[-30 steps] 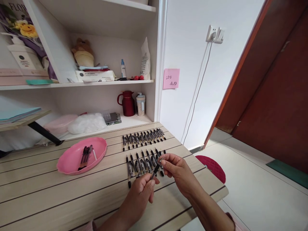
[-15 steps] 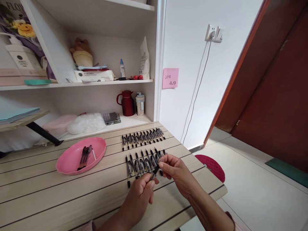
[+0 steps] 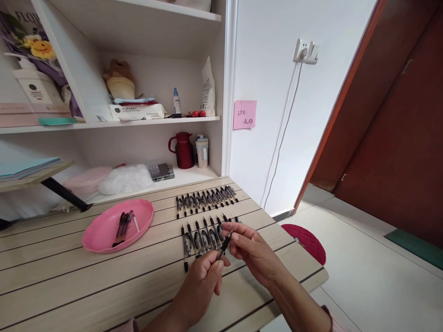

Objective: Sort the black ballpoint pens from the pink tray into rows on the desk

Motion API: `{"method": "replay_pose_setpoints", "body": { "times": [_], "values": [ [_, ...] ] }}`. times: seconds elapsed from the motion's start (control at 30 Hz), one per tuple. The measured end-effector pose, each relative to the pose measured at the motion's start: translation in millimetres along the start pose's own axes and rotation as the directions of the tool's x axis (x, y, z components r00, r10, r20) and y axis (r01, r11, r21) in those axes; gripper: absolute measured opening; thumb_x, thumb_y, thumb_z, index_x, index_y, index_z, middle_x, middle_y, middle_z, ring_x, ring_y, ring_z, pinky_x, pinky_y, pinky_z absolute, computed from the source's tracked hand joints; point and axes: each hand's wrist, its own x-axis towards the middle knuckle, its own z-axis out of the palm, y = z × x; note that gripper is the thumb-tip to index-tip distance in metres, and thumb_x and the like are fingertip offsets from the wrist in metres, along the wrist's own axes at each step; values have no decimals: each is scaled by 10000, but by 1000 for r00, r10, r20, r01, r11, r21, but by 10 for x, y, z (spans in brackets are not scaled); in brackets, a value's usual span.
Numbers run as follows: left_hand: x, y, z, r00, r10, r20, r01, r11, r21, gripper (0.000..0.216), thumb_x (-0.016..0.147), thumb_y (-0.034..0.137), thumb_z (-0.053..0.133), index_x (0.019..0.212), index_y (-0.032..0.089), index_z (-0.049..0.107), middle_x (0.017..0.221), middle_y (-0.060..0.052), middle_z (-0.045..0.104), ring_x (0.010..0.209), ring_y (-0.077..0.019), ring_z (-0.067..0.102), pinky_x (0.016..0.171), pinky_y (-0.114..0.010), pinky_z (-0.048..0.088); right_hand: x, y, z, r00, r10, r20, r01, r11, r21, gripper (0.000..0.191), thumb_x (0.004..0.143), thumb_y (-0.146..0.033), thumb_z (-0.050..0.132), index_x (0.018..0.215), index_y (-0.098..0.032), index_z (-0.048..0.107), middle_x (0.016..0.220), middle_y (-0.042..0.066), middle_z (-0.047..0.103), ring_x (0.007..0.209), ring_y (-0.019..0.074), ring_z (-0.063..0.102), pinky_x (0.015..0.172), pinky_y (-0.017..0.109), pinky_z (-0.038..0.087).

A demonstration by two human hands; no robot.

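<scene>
Both my hands hold one black pen (image 3: 224, 245) just above the wooden table (image 3: 69, 281). My left hand (image 3: 204, 281) pinches its lower end, fingers closed. My right hand (image 3: 251, 251) pinches its upper end with thumb and fingers closed. Right behind the hands lies a near row of black pens (image 3: 204, 237), side by side. A second row of pens (image 3: 206, 199) lies farther back. A pink tray (image 3: 104, 230) at the left holds a few dark pens (image 3: 123, 222) and a thin white stick.
White shelves behind the table carry a red jug (image 3: 182, 150), a small cup, a white plastic bag (image 3: 126, 177) and boxes. A pink sticky note (image 3: 244, 114) hangs on the wall. A red round stool (image 3: 308, 240) stands right of the table edge.
My right hand has shifted slightly left along the pen's upper end. The pen stays held between both hands; rows and tray are unchanged.
</scene>
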Motion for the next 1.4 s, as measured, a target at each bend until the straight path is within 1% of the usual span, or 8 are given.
{"method": "replay_pose_setpoints", "body": {
  "times": [0.13, 0.3, 0.43, 0.57, 0.83, 1.0, 1.2, 1.4],
  "values": [
    [16, -24, -13, 1000, -4, 5, 4, 1000, 24, 267, 837, 367, 393, 915, 151, 529, 463, 73, 407, 418, -73, 296, 446, -208, 232, 10, 21, 6, 1000, -7, -22, 8, 1000, 16, 233, 582, -314, 734, 685, -154, 599, 486, -60, 451, 426, 36, 312, 420, 202, 186],
    [28, -56, -17, 1000, 10, -4, -10, 1000, 24, 267, 837, 359, 391, 911, 148, 536, 457, 72, 412, 409, -74, 300, 448, -212, 233, 17, 34, 2, 1000, 5, 24, -6, 998, 58, 293, 607, -312, 713, 838, -168, 605, 620, -23, 546, 443, 37, 345, 415, 200, 191],
    [15, -41, -11, 1000, 7, -18, -6, 1000, 21, 269, 836, 356, 394, 910, 144, 541, 454, 70, 410, 425, -78, 304, 458, -211, 242, 23, 32, -12, 1000, 6, -11, -5, 999, 45, 214, 595, -286, 724, 680, -157, 575, 496, -60, 449, 420, 33, 306, 407, 197, 176],
    [7, -23, -20, 1000, -9, -2, 9, 1000, 27, 273, 839, 367, 386, 910, 152, 539, 454, 73, 409, 412, -75, 289, 454, -212, 231, 20, 19, -21, 1000, 18, 22, -19, 999, 29, 255, 603, -295, 715, 799, -179, 600, 648, -27, 552, 444, 36, 334, 416, 201, 197],
    [19, -27, -21, 1000, -15, 0, 15, 999, 35, 266, 836, 364, 386, 906, 155, 534, 451, 76, 406, 410, -77, 284, 456, -213, 231, 24, 23, -21, 1000, 10, 7, -10, 1000, 7, 253, 593, -301, 723, 770, -169, 598, 619, -33, 535, 441, 36, 322, 415, 197, 188],
    [16, 0, -18, 1000, -16, -11, 16, 999, 36, 262, 823, 363, 404, 888, 151, 544, 443, 74, 406, 418, -85, 305, 467, -216, 242, 31, 27, -13, 1000, 17, -15, -17, 1000, -7, 225, 613, -319, 709, 669, -153, 568, 440, -70, 417, 407, 37, 273, 410, 199, 155],
    [19, -6, -32, 1000, 7, -19, -6, 998, 55, 262, 824, 359, 402, 884, 153, 551, 443, 71, 412, 429, -90, 317, 482, -220, 255, 32, 16, -14, 1000, 11, 9, -12, 1000, 8, 246, 636, -324, 684, 806, -166, 604, 538, -45, 488, 429, 47, 312, 416, 205, 173],
    [19, -12, -31, 1000, 13, -18, -11, 997, 70, 279, 832, 371, 389, 893, 150, 548, 456, 67, 413, 441, -91, 324, 488, -220, 264, 41, 24, -24, 1000, 6, -26, -7, 999, -40, 211, 637, -323, 687, 718, -158, 583, 520, -50, 476, 424, 37, 302, 412, 199, 169]
  ]
}}
